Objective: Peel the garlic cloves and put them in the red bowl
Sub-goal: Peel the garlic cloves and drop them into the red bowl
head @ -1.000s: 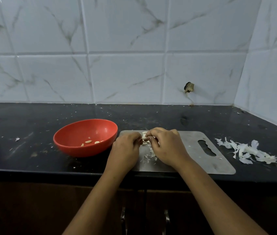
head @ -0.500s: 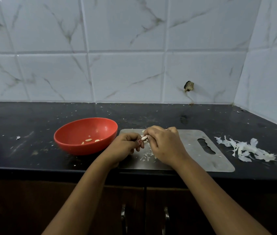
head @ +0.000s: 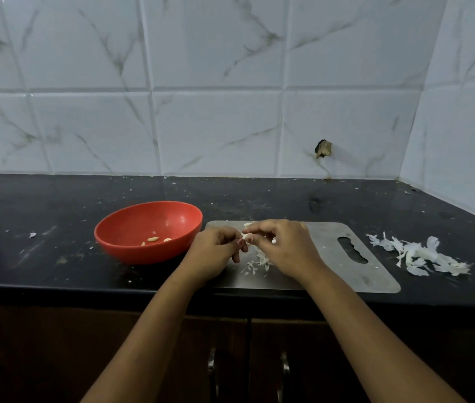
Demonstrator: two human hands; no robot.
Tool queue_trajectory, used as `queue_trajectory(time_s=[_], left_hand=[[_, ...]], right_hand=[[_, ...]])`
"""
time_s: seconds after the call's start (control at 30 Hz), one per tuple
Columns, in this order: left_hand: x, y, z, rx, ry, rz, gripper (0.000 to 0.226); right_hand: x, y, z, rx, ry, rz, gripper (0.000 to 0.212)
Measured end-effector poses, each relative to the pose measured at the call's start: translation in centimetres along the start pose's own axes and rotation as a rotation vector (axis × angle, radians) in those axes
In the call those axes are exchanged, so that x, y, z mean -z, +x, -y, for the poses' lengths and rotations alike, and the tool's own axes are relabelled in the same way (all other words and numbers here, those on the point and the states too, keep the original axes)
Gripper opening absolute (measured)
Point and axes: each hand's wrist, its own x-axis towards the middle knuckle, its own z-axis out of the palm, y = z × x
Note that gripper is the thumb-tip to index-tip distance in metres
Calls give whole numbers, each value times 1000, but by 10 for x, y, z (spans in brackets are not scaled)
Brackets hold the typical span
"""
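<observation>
Pinching one garlic clove between both grips, just above the steel board.

Nipped at its left end by the left grip, thumb and fingers curled in tight; nipped from the right by the right grip, fingers bent over the top and hiding part of it. Held clear of the metal, over a small scatter of white peel scraps lying on the board. Just beside the board's far left corner, on the black counter: the red bowl, upright, with a few pale peeled cloves at the bottom. Cannot tell whether bowl and board touch. Well to the right, past the board's handle slot, a loose heap of papery skins on the counter. Behind, white marbled tiles; below the counter edge, dark cabinet doors with two metal handles.
</observation>
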Motion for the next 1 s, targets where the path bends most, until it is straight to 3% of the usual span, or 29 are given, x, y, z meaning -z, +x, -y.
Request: queue_trajectory(time_s=[0.13,0.27,0.4,0.57,0.7,0.9,1.0], left_hand=[[0,-1,-2,-21,37,-20,25],[-1,-2,-2,6,-44,-62,26],[-4,-1,-2,83,-29,-119,28],[-12,1,-8,178,20,-198,26],[-16,-1,-9,175,98,-233,26],[-14,-7,-11,149,72,-263,18],[-13,-10,-13,125,96,-245,19]], right_hand=[[-3,1,-2,45,42,23,7],[-3,1,-3,155,42,-58,6],[-6,1,1,376,-332,-216,8],[-7,-2,7,546,-724,-307,29],[-6,-1,4,428,-786,-287,25],[-3,-1,-2,172,-380,-187,6],[0,-1,-3,46,-262,-124,10]])
